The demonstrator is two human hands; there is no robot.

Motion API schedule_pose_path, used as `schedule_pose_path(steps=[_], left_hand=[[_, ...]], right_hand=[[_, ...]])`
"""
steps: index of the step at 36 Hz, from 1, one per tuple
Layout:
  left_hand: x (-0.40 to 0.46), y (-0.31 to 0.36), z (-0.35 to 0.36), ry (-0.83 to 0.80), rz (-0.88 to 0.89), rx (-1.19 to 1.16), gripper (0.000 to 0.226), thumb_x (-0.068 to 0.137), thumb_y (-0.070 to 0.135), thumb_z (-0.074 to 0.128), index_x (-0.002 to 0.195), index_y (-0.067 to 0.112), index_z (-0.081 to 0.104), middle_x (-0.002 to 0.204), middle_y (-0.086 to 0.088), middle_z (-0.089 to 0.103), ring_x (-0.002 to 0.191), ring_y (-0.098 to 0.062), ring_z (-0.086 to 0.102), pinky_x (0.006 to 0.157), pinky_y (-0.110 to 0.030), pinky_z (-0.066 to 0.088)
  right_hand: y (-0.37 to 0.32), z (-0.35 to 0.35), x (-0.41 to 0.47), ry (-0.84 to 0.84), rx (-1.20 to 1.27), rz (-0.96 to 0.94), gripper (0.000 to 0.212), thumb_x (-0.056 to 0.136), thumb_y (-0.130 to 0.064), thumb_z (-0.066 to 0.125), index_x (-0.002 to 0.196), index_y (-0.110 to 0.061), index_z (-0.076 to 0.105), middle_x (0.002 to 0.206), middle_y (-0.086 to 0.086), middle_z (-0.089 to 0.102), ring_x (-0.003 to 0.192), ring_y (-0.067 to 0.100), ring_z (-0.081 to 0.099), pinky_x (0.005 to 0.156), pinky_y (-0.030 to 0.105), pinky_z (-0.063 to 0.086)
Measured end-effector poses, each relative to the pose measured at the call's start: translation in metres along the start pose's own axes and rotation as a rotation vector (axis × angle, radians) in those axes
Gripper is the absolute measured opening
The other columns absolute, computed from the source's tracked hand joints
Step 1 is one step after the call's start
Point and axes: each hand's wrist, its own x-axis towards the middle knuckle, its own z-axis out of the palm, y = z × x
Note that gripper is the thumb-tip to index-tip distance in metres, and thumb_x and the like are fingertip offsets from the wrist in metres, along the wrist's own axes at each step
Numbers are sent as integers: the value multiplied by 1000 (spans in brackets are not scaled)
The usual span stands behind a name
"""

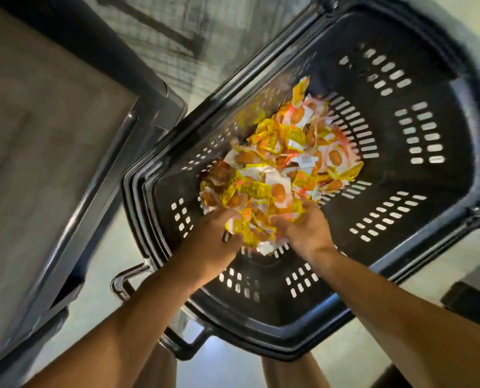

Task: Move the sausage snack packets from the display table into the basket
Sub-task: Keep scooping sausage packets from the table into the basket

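A black slotted plastic basket [418, 214] fills the middle and right of the head view. A heap of yellow and white sausage snack packets [286, 152] lies on its floor. Both hands reach down inside the basket at the near end of the heap. My left hand [213, 233] and my right hand [303, 228] are cupped side by side around a bunch of packets [250, 229] pressed between them. My fingers are partly hidden under the wrappers.
The display table [37, 130] with its dark rounded edge runs along the left. A black basket handle [124, 284] sticks out near my left forearm. Pale floor shows below, and a dark object [474, 301] sits at the right edge.
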Motion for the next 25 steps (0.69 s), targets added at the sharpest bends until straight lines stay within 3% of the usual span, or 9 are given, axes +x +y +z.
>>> schedule_pose_path(steps=[2, 6, 9, 12, 14, 17, 20, 23, 25], left_hand=[[2, 4, 8, 34, -54, -161, 33, 96, 16, 62, 119, 40, 63, 114, 28, 56, 101, 21, 51, 81, 1, 39], [6, 16, 24, 86, -283, -442, 25, 94, 17, 67, 118, 23, 59, 121, -2, 64, 110, -17, 62, 98, -40, 50], [4, 29, 32, 69, -420, -730, 25, 93, 37, 67, 115, 31, 56, 120, 0, 65, 106, -19, 62, 86, -37, 50], [5, 29, 37, -73, -587, -950, 65, 71, 67, 71, 128, 37, 60, 122, -1, 70, 109, -28, 67, 99, -53, 50], [8, 27, 38, -235, -601, -1152, 60, 72, 68, 74, 116, 28, 75, 120, -5, 74, 106, -28, 71, 98, -55, 53], [9, 23, 43, -336, -471, -1381, 46, 86, 55, 73, 117, 21, 75, 129, -12, 69, 115, -31, 69, 85, -44, 60], [13, 22, 46, -248, -443, -1394, 45, 84, 37, 80, 125, 19, 71, 132, -14, 67, 118, -33, 66, 84, -46, 60], [14, 22, 40, -180, -453, -1262, 47, 82, 23, 78, 128, 21, 68, 123, -10, 72, 109, -29, 71, 76, -42, 62], [12, 21, 30, -192, -394, -1148, 44, 83, 16, 76, 127, 21, 68, 121, -8, 73, 108, -26, 72, 76, -40, 63]], right_hand=[[-4, -16, -8, -43, 3, 13, 65, 82, 0, 80, 138, -21, 54, 122, 6, 69, 116, 24, 66, 104, 48, 52], [-9, -42, -23, -155, 194, 86, 74, 87, 15, 68, 146, -25, 49, 118, 3, 72, 107, 21, 71, 85, 44, 62], [-9, -56, -34, -188, 267, 81, 71, 88, 13, 67, 143, -31, 54, 113, 0, 76, 101, 19, 74, 77, 39, 64], [-8, -64, -44, -310, 332, 75, 64, 87, 6, 71, 136, -34, 60, 117, 1, 76, 108, 23, 73, 88, 45, 61], [-4, -67, -50, -403, 365, 79, 60, 85, 3, 73, 132, -33, 63, 120, 4, 74, 112, 27, 71, 93, 47, 59], [-1, -70, -54, -428, 306, 47, 60, 85, 0, 75, 134, -33, 61, 121, 3, 74, 114, 26, 70, 98, 47, 56], [-1, -68, -54, -421, 243, 12, 57, 88, -4, 74, 137, -27, 59, 120, 2, 75, 111, 20, 71, 92, 40, 60], [0, -65, -50, -386, 189, 13, 55, 88, 0, 73, 138, -17, 58, 116, 0, 76, 107, 11, 72, 87, 23, 59], [-1, -63, -47, -387, 117, 33, 54, 88, -1, 73, 137, -15, 58, 118, 0, 75, 109, 11, 70, 92, 23, 56]])
